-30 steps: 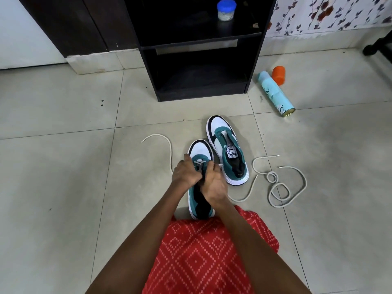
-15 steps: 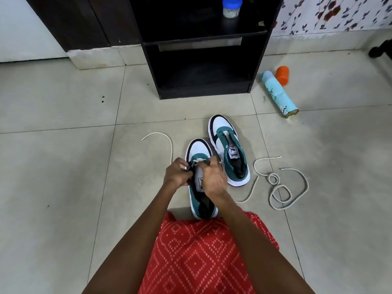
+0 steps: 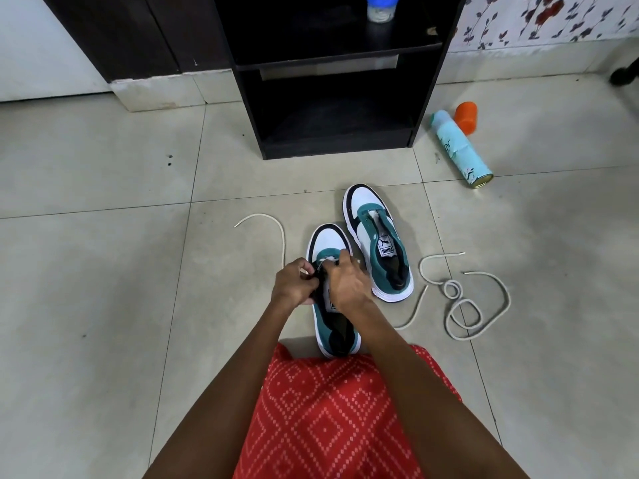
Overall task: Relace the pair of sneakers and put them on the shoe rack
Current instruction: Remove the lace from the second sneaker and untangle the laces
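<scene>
Glossy beige floor tiles [image 3: 103,271] are carrying a teal-and-white sneaker [image 3: 328,240], at whose toe-end eyelets the left hand [image 3: 294,285] and right hand [image 3: 350,285] are pinching a cream corded lace [image 3: 280,233].

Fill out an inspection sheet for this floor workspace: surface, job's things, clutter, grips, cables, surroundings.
Surface: tiled floor, few dark specks.
Job's things: near sneaker partly laced; far sneaker unlaced; threaded lace trailing left; loose lace coiled right; shoe rack ahead.
Clutter: spray can lying, orange cap beside it; jar on rack shelf.
Grips: left hand grips near sneaker's eyelet edge; right hand pinches threaded lace.
Cables: nothing seen.
Surroundings: floral wall, dark cabinet.
</scene>
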